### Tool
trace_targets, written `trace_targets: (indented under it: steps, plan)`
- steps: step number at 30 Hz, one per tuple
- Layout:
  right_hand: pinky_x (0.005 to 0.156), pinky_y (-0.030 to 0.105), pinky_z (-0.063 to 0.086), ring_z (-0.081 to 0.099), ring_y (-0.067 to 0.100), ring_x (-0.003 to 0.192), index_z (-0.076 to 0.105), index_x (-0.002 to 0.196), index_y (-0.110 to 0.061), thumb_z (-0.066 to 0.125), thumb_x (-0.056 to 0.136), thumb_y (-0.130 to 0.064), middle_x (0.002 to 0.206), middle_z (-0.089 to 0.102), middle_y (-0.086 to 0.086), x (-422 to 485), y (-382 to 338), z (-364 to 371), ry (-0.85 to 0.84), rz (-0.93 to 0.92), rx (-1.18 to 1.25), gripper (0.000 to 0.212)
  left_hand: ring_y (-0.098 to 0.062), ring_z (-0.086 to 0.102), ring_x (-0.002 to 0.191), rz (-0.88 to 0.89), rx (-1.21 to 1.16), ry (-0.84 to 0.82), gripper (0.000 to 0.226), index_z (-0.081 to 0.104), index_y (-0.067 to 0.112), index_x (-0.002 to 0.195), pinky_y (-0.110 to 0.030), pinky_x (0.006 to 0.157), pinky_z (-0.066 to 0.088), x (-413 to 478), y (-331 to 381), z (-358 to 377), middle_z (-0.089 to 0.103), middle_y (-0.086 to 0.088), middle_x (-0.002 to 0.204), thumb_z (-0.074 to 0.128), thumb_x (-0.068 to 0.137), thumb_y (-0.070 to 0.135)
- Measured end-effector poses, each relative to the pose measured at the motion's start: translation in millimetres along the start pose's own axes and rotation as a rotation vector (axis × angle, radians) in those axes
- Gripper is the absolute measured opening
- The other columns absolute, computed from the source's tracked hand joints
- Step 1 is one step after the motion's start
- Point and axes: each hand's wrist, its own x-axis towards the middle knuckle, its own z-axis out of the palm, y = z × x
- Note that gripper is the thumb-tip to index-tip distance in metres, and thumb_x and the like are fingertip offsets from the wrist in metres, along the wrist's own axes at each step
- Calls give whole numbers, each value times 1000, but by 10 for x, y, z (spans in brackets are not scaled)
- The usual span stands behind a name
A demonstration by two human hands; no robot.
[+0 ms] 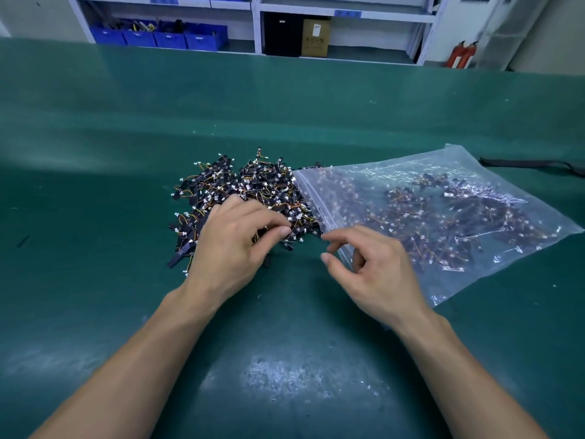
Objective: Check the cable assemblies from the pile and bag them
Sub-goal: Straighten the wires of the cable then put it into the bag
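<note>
One heap of black cable assemblies (253, 188), one part-filled clear plastic bag (451, 161), left hand (234, 245) on heap, grip unclear, right hand (380, 277) slack, empty.

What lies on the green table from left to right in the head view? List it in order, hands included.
pile of cable assemblies → right hand → plastic bag. The left hand overlaps the pile, so it is left out.
</note>
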Motion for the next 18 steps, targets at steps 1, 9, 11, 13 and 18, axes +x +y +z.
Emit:
trace_targets:
  steps: [1, 9, 11, 13, 18]
  plan:
    - [62, 23, 41, 47, 4, 55, 74, 108, -26, 75, 85, -29, 89, 64, -22, -1, -6, 3, -1, -6, -3, 24, -11, 40, 79, 7, -21, 0, 20, 76, 25, 94, -41, 73, 43, -4, 8, 2, 67, 17, 87, 63, 95, 40]
    - [61, 26, 43, 44, 1, 55, 74, 111, -27, 69, 86, -48, 95, 63, -20, -10, -62, 47, -44, -15, -8, 33, -3, 48, 75, 42, -225, 27, 8, 78, 19, 92, -19, 72, 39, -30, 159, 35, 65, 22, 81, 71, 91, 24]
    - [60, 28, 44, 43, 1, 54, 76, 104, -26, 73, 89, -40, 92, 65, -18, -13, -50, 57, -44, -32, 2, 21, 0, 51, 77, 12, -291, 25, 6, 77, 19, 91, -13, 72, 38, -44, 185, 51, 64, 25, 80, 72, 90, 22]
    - [58, 30, 45, 43, 2, 54, 77, 96, -24, 75, 90, -31, 85, 64, -18, -11, -43, 64, -32, -54, 34, 10, 0, 52, 77, -27, -348, 14, 5, 77, 22, 91, -11, 72, 38, -53, 203, 67, 65, 28, 79, 73, 89, 21]
    - [57, 36, 47, 52, 15, 56, 78, 90, -20, 74, 91, -26, 81, 66, -14, 0, -28, 60, 29, -85, 129, 7, -8, 58, 79, -154, -476, -2, 11, 70, 39, 101, -19, 72, 44, -59, 215, 64, 70, 22, 90, 67, 92, 34]
